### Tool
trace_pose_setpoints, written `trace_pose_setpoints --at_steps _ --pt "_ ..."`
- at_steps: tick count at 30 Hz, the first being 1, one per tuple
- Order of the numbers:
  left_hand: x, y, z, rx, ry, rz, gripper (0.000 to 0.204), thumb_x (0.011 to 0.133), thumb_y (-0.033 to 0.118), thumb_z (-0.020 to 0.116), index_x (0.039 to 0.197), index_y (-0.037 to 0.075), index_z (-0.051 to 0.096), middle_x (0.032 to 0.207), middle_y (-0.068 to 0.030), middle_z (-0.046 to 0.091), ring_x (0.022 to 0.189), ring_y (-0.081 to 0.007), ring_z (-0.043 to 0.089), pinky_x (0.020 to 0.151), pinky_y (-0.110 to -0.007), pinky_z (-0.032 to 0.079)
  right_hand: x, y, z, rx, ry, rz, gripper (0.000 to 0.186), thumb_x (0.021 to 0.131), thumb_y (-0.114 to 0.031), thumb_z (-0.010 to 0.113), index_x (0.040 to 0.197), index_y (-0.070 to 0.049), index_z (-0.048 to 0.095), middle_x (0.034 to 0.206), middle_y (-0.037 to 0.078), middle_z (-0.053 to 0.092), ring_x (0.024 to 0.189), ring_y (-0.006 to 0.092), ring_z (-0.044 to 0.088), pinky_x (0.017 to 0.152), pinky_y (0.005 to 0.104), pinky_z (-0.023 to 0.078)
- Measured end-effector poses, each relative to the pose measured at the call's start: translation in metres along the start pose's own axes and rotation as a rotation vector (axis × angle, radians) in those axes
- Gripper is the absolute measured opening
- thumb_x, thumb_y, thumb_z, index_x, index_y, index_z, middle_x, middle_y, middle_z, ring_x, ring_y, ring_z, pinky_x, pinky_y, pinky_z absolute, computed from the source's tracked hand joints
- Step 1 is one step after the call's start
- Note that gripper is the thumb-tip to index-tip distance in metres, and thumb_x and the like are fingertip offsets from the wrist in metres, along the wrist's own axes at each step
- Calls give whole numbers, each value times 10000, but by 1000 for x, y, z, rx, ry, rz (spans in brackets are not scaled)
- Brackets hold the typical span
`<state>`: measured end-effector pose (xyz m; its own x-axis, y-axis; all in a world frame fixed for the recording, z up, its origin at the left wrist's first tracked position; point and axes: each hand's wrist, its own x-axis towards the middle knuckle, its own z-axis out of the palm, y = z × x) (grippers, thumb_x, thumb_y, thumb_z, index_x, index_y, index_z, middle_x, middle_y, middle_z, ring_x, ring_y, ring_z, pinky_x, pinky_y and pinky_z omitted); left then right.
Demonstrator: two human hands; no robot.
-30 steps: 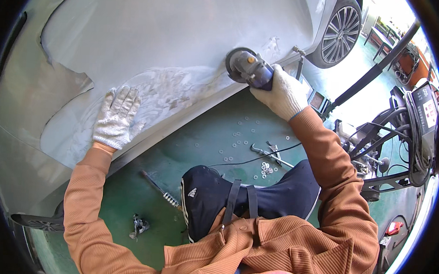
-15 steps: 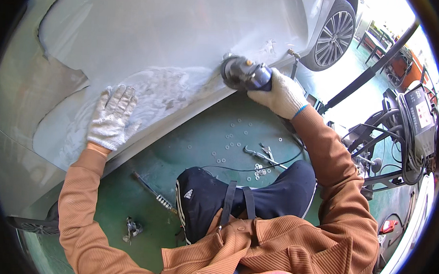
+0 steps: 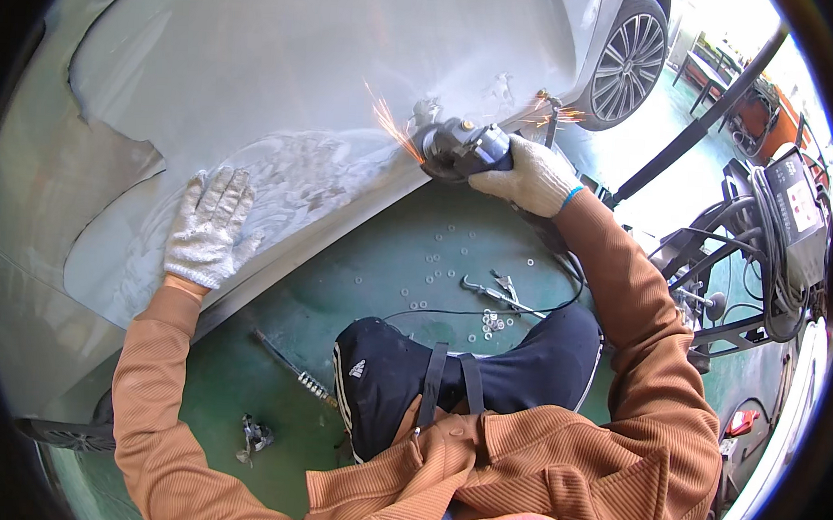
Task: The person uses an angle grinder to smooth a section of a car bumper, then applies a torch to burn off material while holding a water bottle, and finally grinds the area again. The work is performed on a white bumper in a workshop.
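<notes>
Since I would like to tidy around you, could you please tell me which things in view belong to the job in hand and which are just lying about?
In use:
grinder, in the right hand
grey car panel, under the left hand

Apparently lying on the floor:
loose washers
metal rod tool
rod with ringed section

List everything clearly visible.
Car: 1, silver, upper left
Wheels: 2, dark, upper right and lower left
Grinder: 1, bluish, centre
Sparks: many, orange, beside grinder
Rings: many, pale, floor
Hooked rod: 1, silver, floor
Ribbed rod: 1, dark, floor
Crumpled scrap: 1, silver, floor
Cable: 1, black, floor
Pole: 1, black, upper right
Machine: 1, grey, right
Left hand: 1, white glove, on car
Right hand: 1, white glove, gripping grinder
Sleeves: 2, brown, lower sides
Trousers: 1, navy, lower centre
</notes>
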<state>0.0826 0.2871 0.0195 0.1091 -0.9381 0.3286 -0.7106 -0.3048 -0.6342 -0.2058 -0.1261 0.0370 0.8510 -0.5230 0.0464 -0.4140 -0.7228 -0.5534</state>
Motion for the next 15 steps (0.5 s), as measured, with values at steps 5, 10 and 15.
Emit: trace_pose_setpoints --at_steps 5,10,15 --pt "0 -1 0 5 16 10 760 932 487 745 1545 62 601 1701 -139 479 1620 -317 373 1346 -586 236 1 14 5 111 31 -36 671 847 -523 826 1200 41 738 901 197 769 831 309 768 821 400 606" --pt "-2 1 -3 31 0 -6 695 985 514 674 1545 106 618 1710 -97 474 1627 -282 356 1356 -570 211 5 31 20 183 119 -44 680 851 -526 825 1239 26 734 894 170 766 860 290 762 836 388 601" --pt "2 4 0 40 0 -11 707 971 499 695 1544 94 613 1709 -110 474 1615 -295 378 1350 -572 226 6 52 29 272 68 -145 623 854 -485 831 1201 22 728 850 130 748 747 248 739 730 382 592"
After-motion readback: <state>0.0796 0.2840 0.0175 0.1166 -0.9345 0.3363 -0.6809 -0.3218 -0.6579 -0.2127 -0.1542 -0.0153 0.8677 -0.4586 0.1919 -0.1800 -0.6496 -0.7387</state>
